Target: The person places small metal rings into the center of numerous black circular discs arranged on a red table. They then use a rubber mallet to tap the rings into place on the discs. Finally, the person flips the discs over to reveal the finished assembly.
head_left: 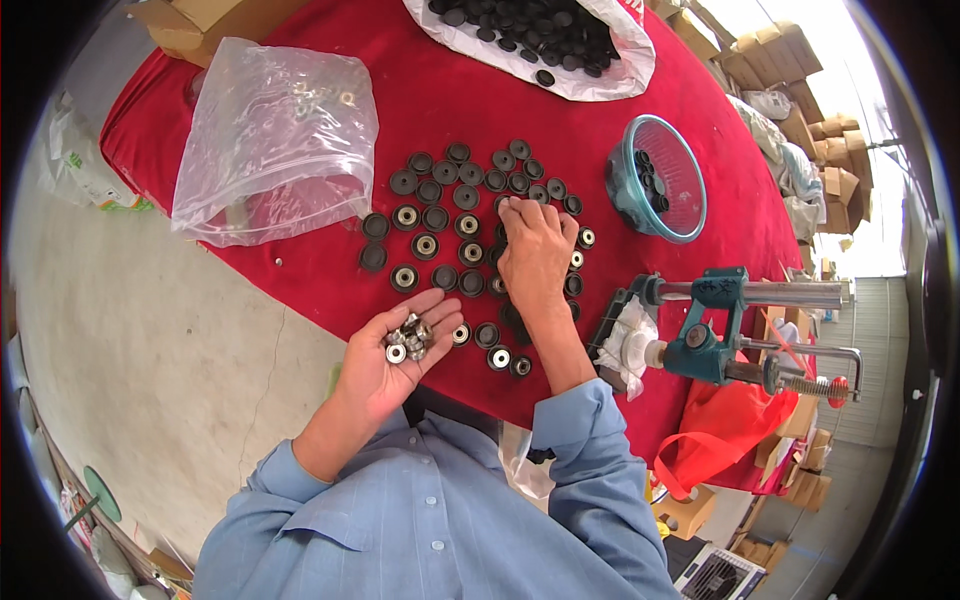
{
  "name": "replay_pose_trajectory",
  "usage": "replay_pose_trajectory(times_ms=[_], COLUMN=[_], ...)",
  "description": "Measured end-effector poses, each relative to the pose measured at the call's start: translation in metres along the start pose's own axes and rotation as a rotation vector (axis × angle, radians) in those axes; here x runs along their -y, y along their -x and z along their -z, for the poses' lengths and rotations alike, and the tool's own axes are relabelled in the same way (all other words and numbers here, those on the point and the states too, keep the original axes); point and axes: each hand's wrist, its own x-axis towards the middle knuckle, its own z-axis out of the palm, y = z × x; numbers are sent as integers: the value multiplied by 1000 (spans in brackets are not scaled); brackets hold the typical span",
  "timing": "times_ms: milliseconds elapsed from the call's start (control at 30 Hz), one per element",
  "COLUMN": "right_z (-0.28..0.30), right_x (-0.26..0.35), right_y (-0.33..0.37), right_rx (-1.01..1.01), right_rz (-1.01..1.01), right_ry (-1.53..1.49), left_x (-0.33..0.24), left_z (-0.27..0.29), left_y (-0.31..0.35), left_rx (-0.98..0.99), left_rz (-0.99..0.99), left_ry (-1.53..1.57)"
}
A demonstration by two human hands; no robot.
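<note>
My left hand (385, 352) is palm up and cupped around several small shiny metal bearings (409, 340). Over the middle of the red cloth, my right hand (535, 250) reaches down with its fingers drawn together among round black caps. What its fingertips hold, if anything, is hidden. The black caps (466, 197) lie spread in loose rows, hollow side up. Some, like the cap (425, 246) left of my right hand, have a metal bearing seated inside; others hold none.
A clear plastic bag (275, 150) with a few bearings lies at the left. At the back is a white sack (630, 75) of black caps. Right of my right hand stand a blue plastic basket (686, 238) with caps and a green hand press (705, 325). A red bag (720, 430) lies nearby.
</note>
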Motion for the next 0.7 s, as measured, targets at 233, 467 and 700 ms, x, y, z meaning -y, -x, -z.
replay_pose_trajectory(times_ms=[233,467,700], right_z=[69,73,80], right_x=[39,75,64], right_y=[7,41,37], right_rx=[81,231,391], right_rz=[-28,135,106], right_ry=[-778,-756,-751], left_x=[1,11,16], left_z=[-10,2,2], left_y=[4,4,3], left_rx=[-5,-16,-62], left_rz=[-65,-43,6], left_ry=[-99,-57,-75])
